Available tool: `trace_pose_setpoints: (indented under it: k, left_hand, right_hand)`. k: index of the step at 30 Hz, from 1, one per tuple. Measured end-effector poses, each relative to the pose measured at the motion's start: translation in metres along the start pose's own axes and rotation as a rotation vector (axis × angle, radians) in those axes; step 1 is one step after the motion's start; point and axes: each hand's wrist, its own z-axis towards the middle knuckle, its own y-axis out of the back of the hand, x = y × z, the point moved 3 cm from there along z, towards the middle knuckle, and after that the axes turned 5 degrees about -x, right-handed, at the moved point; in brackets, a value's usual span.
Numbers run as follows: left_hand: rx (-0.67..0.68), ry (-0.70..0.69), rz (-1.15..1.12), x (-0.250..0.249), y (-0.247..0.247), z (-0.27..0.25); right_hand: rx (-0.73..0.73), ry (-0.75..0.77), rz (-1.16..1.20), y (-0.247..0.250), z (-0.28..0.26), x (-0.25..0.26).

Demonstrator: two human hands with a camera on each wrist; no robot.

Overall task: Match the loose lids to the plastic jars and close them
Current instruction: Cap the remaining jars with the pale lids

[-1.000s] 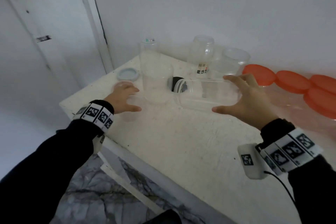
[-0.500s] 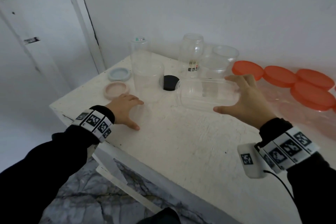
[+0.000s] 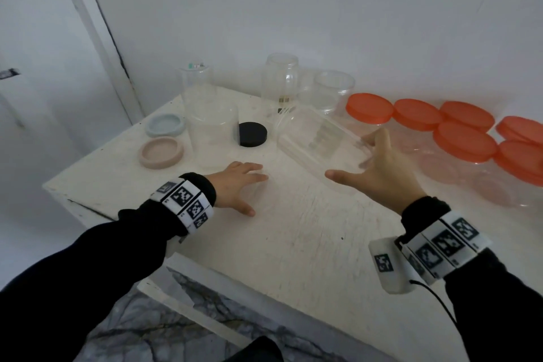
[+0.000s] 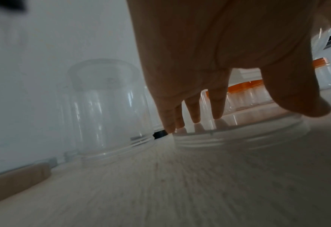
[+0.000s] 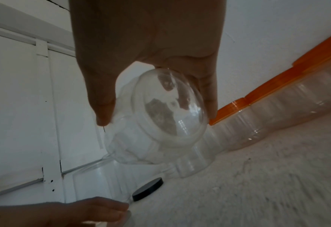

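My left hand point(image 3: 252, 191) lies over a flat clear lid point(image 3: 269, 200) on the white table point(image 3: 293, 258). In the left wrist view the fingertips point(image 4: 193, 118) touch the clear lid's point(image 4: 238, 138) far edge and the thumb reaches over its near edge. My right hand point(image 3: 355, 156) grips a clear jar point(image 3: 317, 138) by its base, tilted above the table with the mouth pointing away to the left. The right wrist view shows the jar's base point(image 5: 166, 110) between thumb and fingers. Loose black point(image 3: 252, 134), pink point(image 3: 161, 152) and blue-grey point(image 3: 165, 125) lids lie at the back left.
An upturned clear jar point(image 3: 213, 132) stands just beyond my left hand, with more clear jars point(image 3: 282, 79) along the wall. Several orange-lidded jars point(image 3: 464, 138) crowd the right side. The table's front-left edge point(image 3: 88, 203) is near my left wrist.
My left hand has slid right and nearer from beside the pink lid, with the clear lid under it. The jar in my right hand has swung so its mouth points farther away.
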Motion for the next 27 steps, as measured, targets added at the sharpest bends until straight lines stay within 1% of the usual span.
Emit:
trace_pose_setpoints:
  k: [6,11,12,14,16,17,22,24,27]
  left_hand:
    - [-0.015,-0.013,-0.035,-0.001,-0.004,0.005]
    - [-0.054,0.022,-0.150,0.011,0.011,-0.012]
    - [-0.060,0.053,-0.185,0.018,0.016,-0.018]
    - [-0.059,0.159,-0.248,0.040,0.027,-0.031]
    - [-0.067,0.267,-0.218,0.063,0.035,-0.045]
    - [-0.095,0.318,-0.183,0.075,0.039,-0.051]
    - [-0.375,0.473,-0.151,0.126,0.047,-0.055]
    - [-0.389,0.519,-0.102,0.142,0.044,-0.047]
    - [-0.337,0.567,-0.061,0.157,0.036,-0.035]
  right_hand:
    - [-0.004,-0.002,0.080,0.000,-0.006,-0.007]
    - [0.005,-0.003,0.060,-0.004,-0.007,-0.005]
    - [0.011,0.002,0.055,-0.004,-0.007,-0.004]
    - [0.020,0.008,0.052,-0.005,-0.006,0.001]
    - [0.021,-0.001,0.077,-0.005,-0.004,0.004]
    - [0.018,-0.005,0.100,-0.007,-0.004,0.007]
    - [0.013,0.003,0.124,-0.019,0.002,0.014]
    - [0.006,-0.003,0.112,-0.024,0.006,0.013]
    - [0.004,-0.026,0.124,-0.031,0.011,0.011]
